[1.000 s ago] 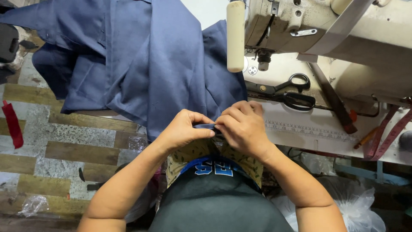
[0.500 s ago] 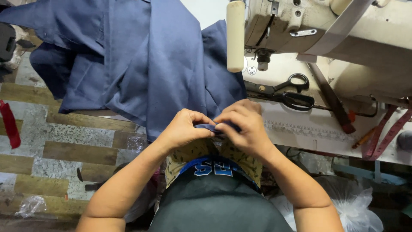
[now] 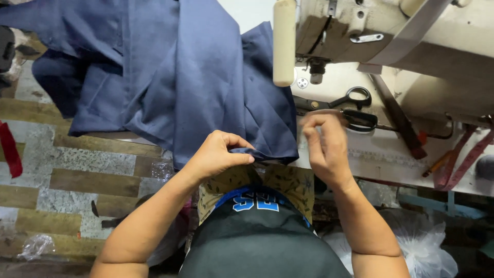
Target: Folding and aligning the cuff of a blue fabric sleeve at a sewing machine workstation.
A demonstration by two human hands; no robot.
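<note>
The left hand (image 3: 218, 154) is pinching the near hem of the navy blue garment (image 3: 170, 77), fingers closed tight on a folded edge of the cloth right at the table's (image 3: 381, 164) front rim, just left of the sewing machine (image 3: 411, 46). The right hand (image 3: 325, 146) is hovering beside that same corner, off the cloth, thumb and forefinger drawn together as if nipping something very fine; whether a thread is between them is too small to tell. The garment is lying bunched and spread to the left of the machine, most of it draped over the far side and hanging toward the tiled floor (image 3: 62, 164), none of it under the needle area. Black-handled scissors (image 3: 345, 105) are resting on the table at the machine's base, untouched, and a cream-coloured cylinder (image 3: 283, 41) is standing at the machine's left end. Judging by how things lie, this looks like hand work on the hem corner: the edge is gripped and being tidied, while feeding the cloth into the machine is not yet begun.
</note>
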